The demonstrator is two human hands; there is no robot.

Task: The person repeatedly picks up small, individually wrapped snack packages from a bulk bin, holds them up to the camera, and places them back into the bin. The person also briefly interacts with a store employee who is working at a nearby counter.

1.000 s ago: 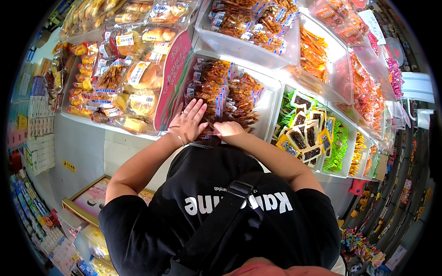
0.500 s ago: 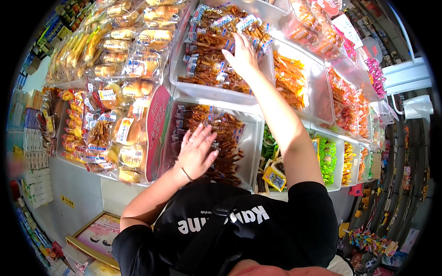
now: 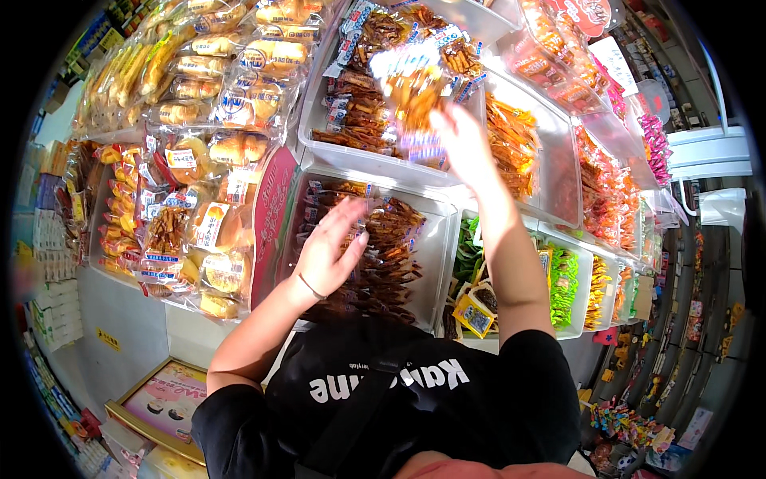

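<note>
My right hand [image 3: 463,144] is closed on the lower edge of a clear snack packet [image 3: 413,89] with brown pieces inside, raised over the upper bin and smeared by motion. Rows of similar packets fill that upper translucent bin [image 3: 375,164]. Over the lower bin [image 3: 439,243], my left hand [image 3: 329,249] has its fingers stretched out and slightly blurred, with nothing seen in it. Directly beneath it stand tightly packed brown snack packets [image 3: 391,275]; I cannot tell whether the fingers touch them.
Wrapped breads [image 3: 231,148] are piled at the left, beside a pink-edged divider [image 3: 275,199]. To the right, more bins hold orange packets [image 3: 511,144], green packets [image 3: 563,279] and a yellow packet [image 3: 475,317]. A gold-framed picture [image 3: 163,407] is low at the left.
My right hand has lifted a snack packet out of the upper bin and drawn it nearer, slightly right. My left hand has shifted a little, still over the lower bin.
</note>
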